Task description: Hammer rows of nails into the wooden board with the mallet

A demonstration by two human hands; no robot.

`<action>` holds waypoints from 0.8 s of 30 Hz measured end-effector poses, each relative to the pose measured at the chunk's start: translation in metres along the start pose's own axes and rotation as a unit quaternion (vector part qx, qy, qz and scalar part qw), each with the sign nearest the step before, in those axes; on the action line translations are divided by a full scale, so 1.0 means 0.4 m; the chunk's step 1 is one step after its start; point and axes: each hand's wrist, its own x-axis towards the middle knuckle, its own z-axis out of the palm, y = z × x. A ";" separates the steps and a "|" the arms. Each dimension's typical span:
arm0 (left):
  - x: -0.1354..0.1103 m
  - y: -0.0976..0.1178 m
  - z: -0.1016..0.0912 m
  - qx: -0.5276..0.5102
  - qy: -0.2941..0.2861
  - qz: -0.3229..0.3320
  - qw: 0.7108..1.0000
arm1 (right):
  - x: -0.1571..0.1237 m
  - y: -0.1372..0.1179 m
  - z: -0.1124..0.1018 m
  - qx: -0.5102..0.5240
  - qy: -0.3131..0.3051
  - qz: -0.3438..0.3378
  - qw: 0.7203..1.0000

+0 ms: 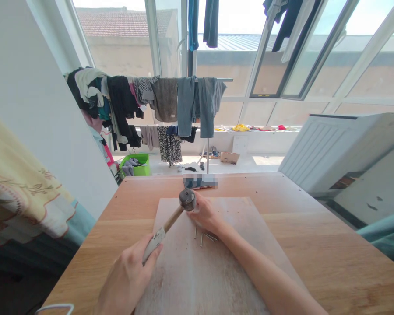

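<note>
My left hand (128,275) is wrapped around the wooden handle of a hammer (170,221), whose dark metal head (187,200) hangs over the far part of a pale wooden board (236,227). My right hand (205,214) rests on the board just right of the hammer head, fingers pinched together on something too small to make out. Several loose nails (203,237) lie on the board right beside that hand's wrist.
The board lies on a wooden table (315,236). A small flat object (200,181) sits at the table's far edge. Beyond are a drying rack of clothes (164,105), a green basket (136,165), windows, a white appliance (341,153) at right and cloth (22,192) at left.
</note>
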 end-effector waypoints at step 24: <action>-0.025 -0.080 0.052 -0.096 0.145 0.019 0.985 | 0.017 -0.051 -0.109 -0.121 -0.219 -0.033 0.968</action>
